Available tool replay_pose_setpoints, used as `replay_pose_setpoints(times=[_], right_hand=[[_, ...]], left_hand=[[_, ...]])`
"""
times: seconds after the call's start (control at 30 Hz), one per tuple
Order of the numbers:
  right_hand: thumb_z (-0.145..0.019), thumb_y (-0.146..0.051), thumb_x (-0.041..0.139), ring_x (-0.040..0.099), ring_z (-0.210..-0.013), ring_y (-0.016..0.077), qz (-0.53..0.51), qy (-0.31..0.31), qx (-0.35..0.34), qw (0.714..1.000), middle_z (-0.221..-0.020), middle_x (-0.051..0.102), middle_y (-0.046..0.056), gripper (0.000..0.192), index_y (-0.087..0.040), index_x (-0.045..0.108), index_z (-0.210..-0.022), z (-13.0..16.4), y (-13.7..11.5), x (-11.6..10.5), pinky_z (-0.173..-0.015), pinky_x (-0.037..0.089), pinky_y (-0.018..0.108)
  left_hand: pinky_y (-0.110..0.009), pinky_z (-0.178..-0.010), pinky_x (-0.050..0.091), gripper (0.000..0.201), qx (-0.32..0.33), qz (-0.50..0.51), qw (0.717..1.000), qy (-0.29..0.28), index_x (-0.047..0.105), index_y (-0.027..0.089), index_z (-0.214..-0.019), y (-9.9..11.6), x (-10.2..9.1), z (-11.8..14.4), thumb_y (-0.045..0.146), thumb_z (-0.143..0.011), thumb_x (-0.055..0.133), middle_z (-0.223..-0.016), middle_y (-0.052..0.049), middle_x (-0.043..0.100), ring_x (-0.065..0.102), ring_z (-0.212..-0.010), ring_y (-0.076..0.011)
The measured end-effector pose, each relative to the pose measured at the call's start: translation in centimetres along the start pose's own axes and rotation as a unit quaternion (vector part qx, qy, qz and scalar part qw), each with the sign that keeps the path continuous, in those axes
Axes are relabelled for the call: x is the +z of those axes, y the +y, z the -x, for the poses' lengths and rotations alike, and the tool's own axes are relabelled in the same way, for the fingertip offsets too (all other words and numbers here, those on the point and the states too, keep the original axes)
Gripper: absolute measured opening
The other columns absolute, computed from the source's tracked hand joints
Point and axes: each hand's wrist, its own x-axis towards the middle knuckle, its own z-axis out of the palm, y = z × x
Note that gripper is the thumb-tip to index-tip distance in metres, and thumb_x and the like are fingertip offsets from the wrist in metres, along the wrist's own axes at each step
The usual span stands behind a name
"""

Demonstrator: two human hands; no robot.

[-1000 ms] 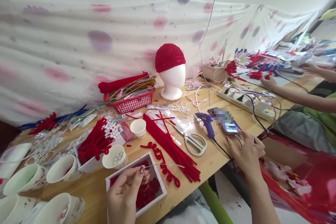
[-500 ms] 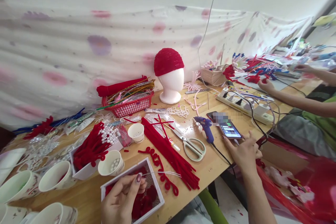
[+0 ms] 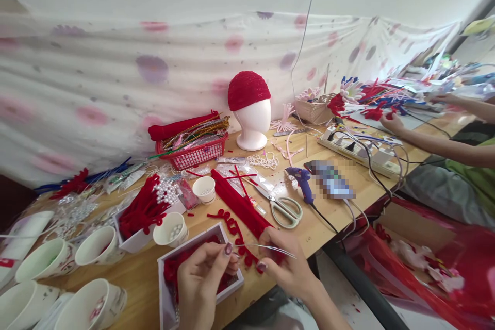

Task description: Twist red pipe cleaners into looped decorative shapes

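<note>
My left hand [image 3: 211, 276] is closed in a pinch over the white box [image 3: 232, 286] of red fuzzy pieces. Between thumb and forefinger it grips the end of some thin silvery wire [image 3: 252, 245], whose loose ends reach rightward. My right hand [image 3: 288, 263] is close by, its thumb and forefinger apart around the wire; no contact shows. Beyond the hands lie a curled red chenille strip [image 3: 231, 223] and a bundle of straight red chenille stems [image 3: 243, 206], partly hidden by my right hand.
Scissors [image 3: 286, 211], a blue glue gun [image 3: 303, 183] and a phone [image 3: 332, 180] lie to the right. Paper cups [image 3: 170, 229] with beads stand left. A foam head [image 3: 253, 124] in a red cap stands behind. A co-worker's hand [image 3: 392, 122] works at far right.
My right hand has left the phone and come leftward to the wire. My left hand still pinches the wire and sits slightly further right in view.
</note>
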Motion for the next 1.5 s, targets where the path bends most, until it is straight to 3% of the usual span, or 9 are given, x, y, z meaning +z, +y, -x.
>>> replay_pose_setpoints(times=[0.1, 0.23, 0.37, 0.53, 0.7, 1.03, 1.5], right_hand=[[-0.102, -0.042, 0.041, 0.04, -0.05, 0.01, -0.112, -0.029, 0.029, 0.993, -0.054, 0.044, -0.003, 0.047, -0.021, 0.04, -0.06, -1.0, -1.4, 1.7, -0.049, 0.031, 0.024], [-0.104, -0.041, 0.039, 0.041, -0.05, 0.0102, -0.208, -0.035, 0.083, 0.974, -0.055, 0.044, -0.003, 0.048, -0.021, 0.041, -0.061, -1.5, -1.9, 2.2, -0.05, 0.033, 0.024], [-0.103, -0.043, 0.041, 0.042, -0.051, 0.011, -0.21, -0.013, 0.096, 0.973, -0.053, 0.043, -0.003, 0.05, -0.021, 0.041, -0.058, -1.4, -1.7, 2.4, -0.051, 0.034, 0.025], [-0.102, -0.046, 0.043, 0.041, -0.048, 0.0103, -0.224, 0.005, 0.1, 0.969, -0.052, 0.043, -0.003, 0.051, -0.021, 0.041, -0.058, -1.5, -1.6, 2.2, -0.049, 0.034, 0.024], [-0.102, -0.045, 0.046, 0.044, -0.049, 0.0106, -0.246, -0.008, 0.112, 0.963, -0.052, 0.045, -0.002, 0.052, -0.02, 0.044, -0.056, -1.9, -2.0, 2.4, -0.05, 0.035, 0.024], [-0.1, -0.051, 0.047, 0.043, -0.05, 0.0098, -0.29, -0.024, 0.141, 0.946, -0.055, 0.05, -0.001, 0.051, -0.019, 0.049, -0.06, -2.2, -2.0, 3.3, -0.047, 0.034, 0.022], [-0.096, -0.054, 0.054, 0.044, -0.05, 0.0104, -0.349, -0.036, 0.165, 0.922, -0.057, 0.05, -0.001, 0.05, -0.019, 0.052, -0.061, -3.3, -2.7, 3.9, -0.049, 0.037, 0.022]], left_hand=[[-0.021, -0.05, 0.055, 0.027, 0.018, -0.032, 0.999, -0.017, 0.075, 0.018, -0.058, 0.3, 0.8, 0.9, 0.041, -0.063, 0.087, -0.055, -0.003, 0.071, 0.064, -0.05, -0.0153], [-0.021, -0.05, 0.055, 0.03, -0.001, -0.02, 1.0, -0.009, 0.076, 0.017, -0.061, 0.3, 0.6, 1.0, 0.044, -0.061, 0.089, -0.056, -0.003, 0.071, 0.064, -0.051, -0.0156], [-0.023, -0.049, 0.056, 0.038, -0.078, 0.047, 0.995, -0.04, 0.078, 0.015, -0.067, -0.2, 0.2, 0.2, 0.051, -0.061, 0.088, -0.057, -0.005, 0.072, 0.065, -0.049, -0.0157], [-0.016, -0.047, 0.052, 0.039, -0.168, 0.107, 0.974, -0.111, 0.075, 0.013, -0.061, -0.1, 0.3, -0.8, 0.047, -0.057, 0.093, -0.055, -0.003, 0.069, 0.062, -0.047, -0.0092], [-0.012, -0.045, 0.051, 0.039, -0.231, 0.173, 0.949, -0.129, 0.074, 0.012, -0.06, -0.1, 0.5, -1.1, 0.042, -0.05, 0.097, -0.054, -0.001, 0.069, 0.061, -0.045, -0.006], [-0.01, -0.048, 0.054, 0.031, -0.278, 0.262, 0.912, -0.151, 0.079, 0.015, -0.07, -0.7, -0.3, -1.4, 0.033, -0.053, 0.098, -0.059, -0.002, 0.073, 0.066, -0.049, -0.0068], [-0.009, -0.046, 0.054, 0.03, -0.243, 0.268, 0.92, -0.148, 0.077, 0.015, -0.063, 0.2, 0.1, -1.9, 0.033, -0.051, 0.098, -0.055, -0.001, 0.073, 0.067, -0.045, -0.0068]])
